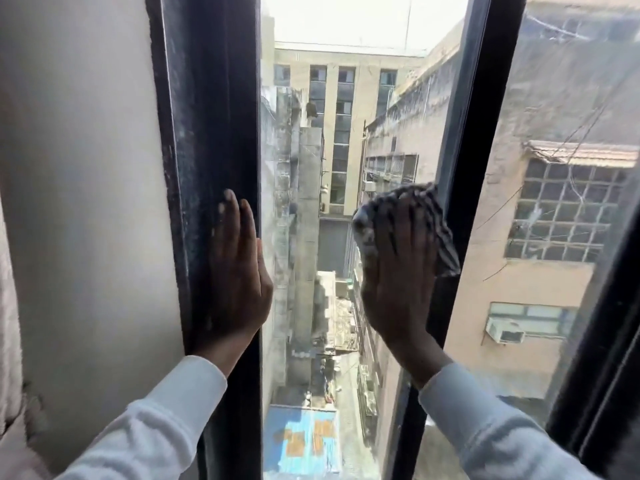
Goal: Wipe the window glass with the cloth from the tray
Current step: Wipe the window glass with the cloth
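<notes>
Your two white sleeves (166, 420) sit closest to the lens, and beyond them your two hands. Your left hand (239, 271) lies flat and open, fingers together, braced on the dark window frame (207, 133) at the left edge of the glass, holding nothing. Your right hand (398, 268) is also spread flat, palm pressing the one striped cloth (440, 220) against the window glass (311, 202), close to the dark upright bar (474, 133) on the right. The cloth is bunched above and beside your fingers rather than gripped.

The risks, as I judge them: with an open palm the cloth can slide out from under you on a fast stroke and fall. Leaning weight onto the pane above a long drop is unwise, so keep the load on the frame hand. The bunched cloth may smear rather than clean.

Count: two hands, two sleeves, one cloth, two panes in view, one on each side of the bar. No tray shows here.
</notes>
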The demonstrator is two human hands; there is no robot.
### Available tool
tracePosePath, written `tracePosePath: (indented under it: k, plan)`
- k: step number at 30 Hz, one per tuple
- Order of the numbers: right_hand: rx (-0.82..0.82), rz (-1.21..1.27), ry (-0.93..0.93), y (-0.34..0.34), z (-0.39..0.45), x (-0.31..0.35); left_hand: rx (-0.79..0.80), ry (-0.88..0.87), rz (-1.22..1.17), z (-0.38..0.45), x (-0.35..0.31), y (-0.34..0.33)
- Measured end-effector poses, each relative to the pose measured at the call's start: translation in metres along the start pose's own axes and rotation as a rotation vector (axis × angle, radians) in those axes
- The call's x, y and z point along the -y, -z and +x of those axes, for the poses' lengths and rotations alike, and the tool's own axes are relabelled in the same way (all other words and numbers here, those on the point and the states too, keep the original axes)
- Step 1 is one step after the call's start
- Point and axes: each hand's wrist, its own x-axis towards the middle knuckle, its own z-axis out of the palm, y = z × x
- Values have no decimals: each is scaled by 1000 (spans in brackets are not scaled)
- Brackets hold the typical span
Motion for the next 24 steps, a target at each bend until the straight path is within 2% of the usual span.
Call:
tracePosePath:
  k: [1, 3, 4, 5, 6, 8, 10, 11, 13, 15, 16, 18, 20, 21, 22, 24]
  plan:
    - [85, -2, 92, 0, -33, 9, 1, 7, -1, 0, -2, 0]
    - [246, -10, 401, -6, -58, 29, 1, 5, -4, 3, -3, 2]
    - [250, -13, 523, -9, -40, 32, 6, 3, -3, 3, -3, 3]
    - [192, -8, 548, -12, -11, 32, 10, 3, -4, 2, -3, 3]
    - [125, 20, 485, -14, 17, 27, 7, 4, -6, 2, -2, 3]
    - [2, 56, 218, -9, 45, 6, 7, 4, -21, 1, -2, 3]
    - [-24, 47, 60, -5, 3, -9, 12, -1, -29, 1, -4, 3]
    - [29, 52, 98, -4, -33, -6, 14, -4, -28, 2, -5, 3]
    - [213, 49, 383, -8, -81, 15, 21, 1, -19, 3, -4, 4]
    - [226, 41, 621, -16, -54, 30, 33, 11, -22, 3, -4, 5]
    - [147, 46, 620, -21, -20, 34, 42, 15, -26, 2, -2, 5]
    - [12, 87, 399, -23, 36, 30, 51, 10, -39, 1, 0, 5]
    - [-17, 104, 122, -17, 37, 15, 50, -6, -40, 0, 0, 4]
    - [2, 82, 73, -15, 13, 10, 48, -9, -37, 0, -1, 4]
    - [51, 40, 111, -12, -20, 8, 47, -9, -32, 1, -2, 4]
    - [203, -34, 376, -5, -78, 16, 49, -9, -26, 3, -1, 4]
